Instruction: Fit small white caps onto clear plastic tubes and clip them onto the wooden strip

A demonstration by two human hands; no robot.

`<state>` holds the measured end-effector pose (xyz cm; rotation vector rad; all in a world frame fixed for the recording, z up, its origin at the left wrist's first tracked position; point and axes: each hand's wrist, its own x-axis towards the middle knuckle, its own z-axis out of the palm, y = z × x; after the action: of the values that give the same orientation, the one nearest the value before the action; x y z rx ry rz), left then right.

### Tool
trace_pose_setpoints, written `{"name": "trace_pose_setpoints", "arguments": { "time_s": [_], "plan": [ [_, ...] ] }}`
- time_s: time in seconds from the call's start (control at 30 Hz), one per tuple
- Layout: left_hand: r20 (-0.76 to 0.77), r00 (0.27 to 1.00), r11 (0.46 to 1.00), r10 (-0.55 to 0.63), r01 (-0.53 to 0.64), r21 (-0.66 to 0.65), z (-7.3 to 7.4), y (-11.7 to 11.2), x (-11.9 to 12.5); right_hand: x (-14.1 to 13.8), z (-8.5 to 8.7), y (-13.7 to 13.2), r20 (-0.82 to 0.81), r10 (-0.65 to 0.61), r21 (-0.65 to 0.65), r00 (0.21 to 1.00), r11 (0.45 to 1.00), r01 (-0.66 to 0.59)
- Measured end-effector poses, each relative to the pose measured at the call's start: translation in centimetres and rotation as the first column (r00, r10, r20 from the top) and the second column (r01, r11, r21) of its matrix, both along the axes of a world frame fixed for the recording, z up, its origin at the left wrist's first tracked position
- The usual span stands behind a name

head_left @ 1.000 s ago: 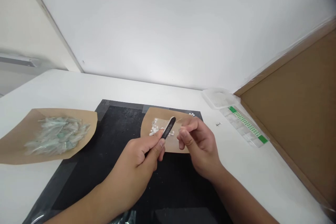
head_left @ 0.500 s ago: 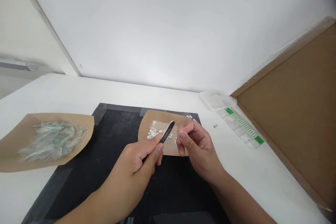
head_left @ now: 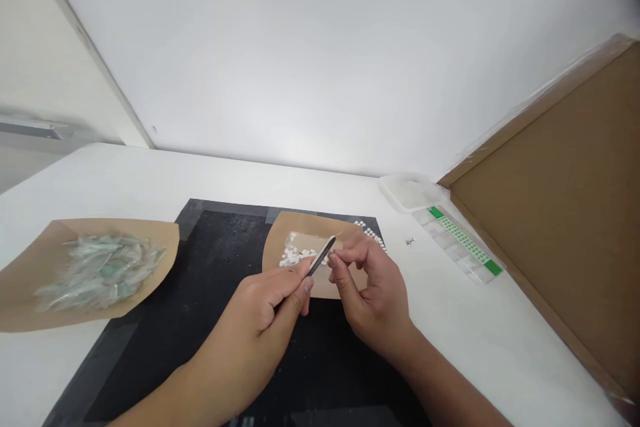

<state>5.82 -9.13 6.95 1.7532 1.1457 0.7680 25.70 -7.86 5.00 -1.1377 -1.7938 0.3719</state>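
Note:
Over the brown paper sheet (head_left: 278,240), my left hand (head_left: 270,310) is closed around a slim black strip with a pale face (head_left: 321,259), its rounded tip pointing up and right. Just right of that tip is my right hand (head_left: 373,283), thumb and forefinger pinched together. Whatever sits in that pinch, if anything, is too small to make out. On the paper, partly behind my hands, lie several small white pieces (head_left: 295,255), some on a clear film. More little white dots (head_left: 373,235) are lined up at the mat's far right corner.
A black mat (head_left: 200,293) covers the white table (head_left: 500,347). Another brown paper (head_left: 25,280) at left bears a heap of clear plastic packets (head_left: 107,267). To the right are a translucent tray (head_left: 395,195), a green-labelled compartment box (head_left: 463,240) and a tiny metallic piece (head_left: 410,241).
My right hand has shifted slightly left, its pinched fingertips now close to the strip's tip. The strip has turned a little in my left hand, showing more of its pale face.

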Motion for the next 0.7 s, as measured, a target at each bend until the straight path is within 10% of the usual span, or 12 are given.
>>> {"name": "trace_pose_setpoints", "arguments": {
  "time_s": [0.27, 0.7],
  "plan": [
    [-0.059, 0.998, 0.977, -0.01, 0.023, 0.211, -0.6, -0.2, 0.2, -0.1, 0.7, 0.5, 0.426, -0.047, 0.242, 0.903, 0.968, -0.063],
    [-0.122, 0.991, 0.933, 0.052, -0.005, 0.359, -0.2, -0.4, 0.2, -0.5, 1.5, 0.7, 0.407, -0.055, 0.258, 0.912, 0.964, -0.057]
  ]
}}
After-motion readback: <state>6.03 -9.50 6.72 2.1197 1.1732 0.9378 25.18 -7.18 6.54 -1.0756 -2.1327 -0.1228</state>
